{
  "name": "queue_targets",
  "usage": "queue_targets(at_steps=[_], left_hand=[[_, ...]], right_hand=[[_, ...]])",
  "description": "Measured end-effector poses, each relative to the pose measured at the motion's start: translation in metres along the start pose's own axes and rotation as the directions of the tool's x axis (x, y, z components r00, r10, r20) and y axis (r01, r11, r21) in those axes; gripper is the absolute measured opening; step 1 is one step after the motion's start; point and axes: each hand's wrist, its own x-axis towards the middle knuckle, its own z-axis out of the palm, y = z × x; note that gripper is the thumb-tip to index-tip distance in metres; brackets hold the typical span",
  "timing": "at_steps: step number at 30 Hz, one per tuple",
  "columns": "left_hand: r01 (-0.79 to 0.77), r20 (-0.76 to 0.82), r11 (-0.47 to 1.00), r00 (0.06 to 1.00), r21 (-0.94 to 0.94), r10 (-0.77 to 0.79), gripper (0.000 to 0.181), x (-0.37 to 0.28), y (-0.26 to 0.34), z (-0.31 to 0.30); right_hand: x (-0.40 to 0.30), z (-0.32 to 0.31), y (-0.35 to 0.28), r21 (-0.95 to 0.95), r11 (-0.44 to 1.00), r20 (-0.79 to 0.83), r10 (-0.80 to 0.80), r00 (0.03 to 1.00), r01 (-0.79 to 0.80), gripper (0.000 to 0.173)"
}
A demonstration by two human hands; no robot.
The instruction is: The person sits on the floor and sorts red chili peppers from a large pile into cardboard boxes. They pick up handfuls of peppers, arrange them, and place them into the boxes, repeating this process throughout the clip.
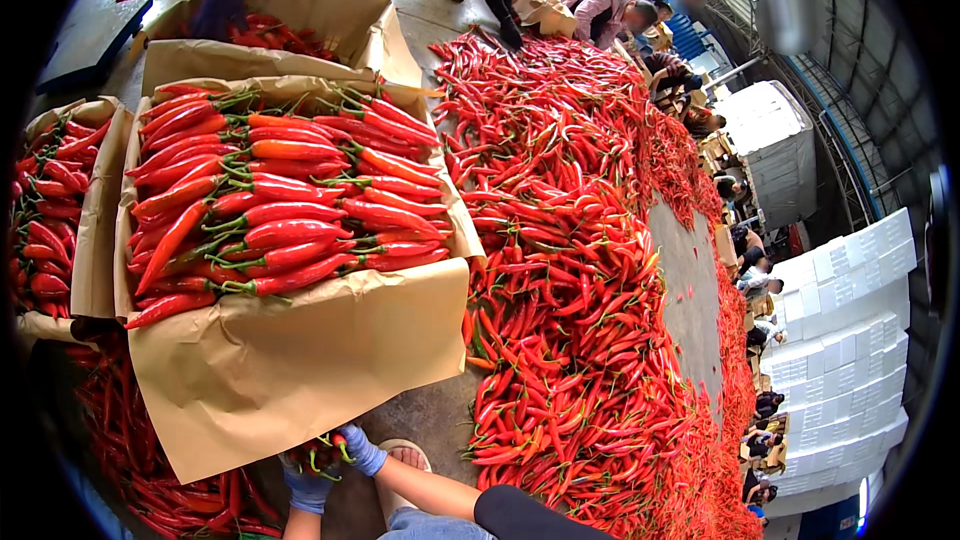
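Low in the view, my left hand [306,489] and my right hand [363,451] wear thin blue gloves. Between them is a small bunch of red chili peppers [324,454] with green stems, gripped by both hands. The hanging brown paper liner [307,360] of a box hides part of the bunch. Above my hands stands that paper-lined box, heaped with rows of long red chili peppers [292,199], their stems mostly meeting between the rows. A sandaled foot [409,457] rests on the floor beside my right hand.
A large heap of loose red chilies [570,300] spreads to the right. More chilies [150,427] lie at lower left. Another filled box [97,225] stands left; a partly filled one [262,64] is behind, with a co-worker's gloved hand [221,4]. White stacked boxes [840,352] line the far side.
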Motion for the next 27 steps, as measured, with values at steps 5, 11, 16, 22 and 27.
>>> queue_targets(at_steps=[5,11,16,22,27], left_hand=[[-0.161,0.154,0.013,0.963,0.987,0.221,0.062,0.005,-0.008,0.010],[-0.176,0.199,-0.166,0.971,0.970,0.133,0.072,0.005,0.001,0.022],[-0.036,-0.075,0.566,0.982,0.823,0.173,0.065,0.020,-0.008,-0.014],[-0.051,0.008,0.943,0.999,0.328,0.051,0.040,0.014,-0.004,-0.007],[0.019,-0.124,0.865,0.991,0.501,0.050,0.042,-0.001,0.000,0.033]], right_hand=[[0.007,-0.029,0.035,0.201,0.968,-0.064,0.168,0.984,-0.153,0.038],[0.005,-0.035,0.031,-0.122,0.989,0.004,-0.086,0.996,0.086,0.025],[0.019,-0.016,-0.009,0.015,0.994,0.143,0.109,0.984,-0.112,0.028],[0.013,-0.022,0.020,-0.009,0.989,0.006,0.146,0.989,-0.146,0.033],[-0.001,0.004,-0.032,0.307,0.881,0.023,0.370,0.929,-0.359,0.045]])
